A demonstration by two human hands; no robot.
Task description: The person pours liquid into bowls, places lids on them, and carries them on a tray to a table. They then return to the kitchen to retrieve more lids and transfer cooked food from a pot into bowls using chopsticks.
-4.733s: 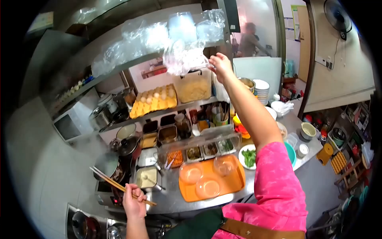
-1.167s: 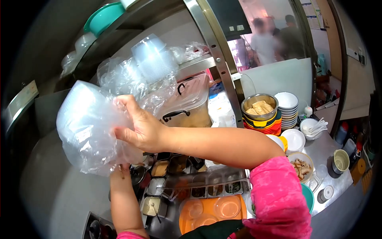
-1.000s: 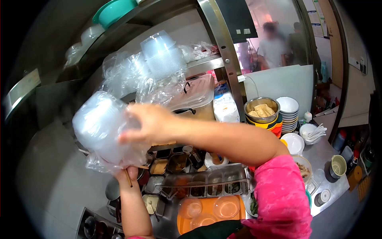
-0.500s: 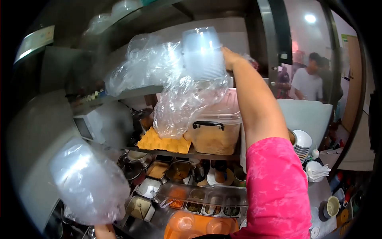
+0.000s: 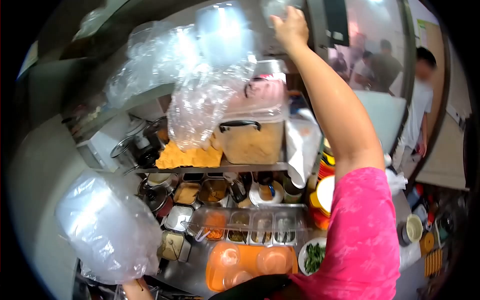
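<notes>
At the lower left, my left hand (image 5: 135,289) shows only in part beneath a clear plastic bag (image 5: 107,230) of stacked translucent containers. It grips the bag from below, with its fingers hidden. My right hand (image 5: 292,29) is raised high at the top, fingers apart, right by a clear plastic item (image 5: 280,9) that overlaps it in this view. Left of that hand, a stack of translucent plastic containers (image 5: 225,35) stands on the upper shelf, its crumpled wrapping (image 5: 195,110) hanging over the edge.
Below the shelf are a lidded storage box (image 5: 252,142), a yellow egg tray (image 5: 187,156) and pots (image 5: 125,152). The counter holds food pans (image 5: 250,225), an orange tray (image 5: 212,270) with clear bowls and a plate of greens (image 5: 314,256). People (image 5: 417,100) stand beyond the glass and doorway.
My right hand has left the side of the container stack and moved up. The view has shifted, showing the plate of greens. My left hand still holds the bag.
</notes>
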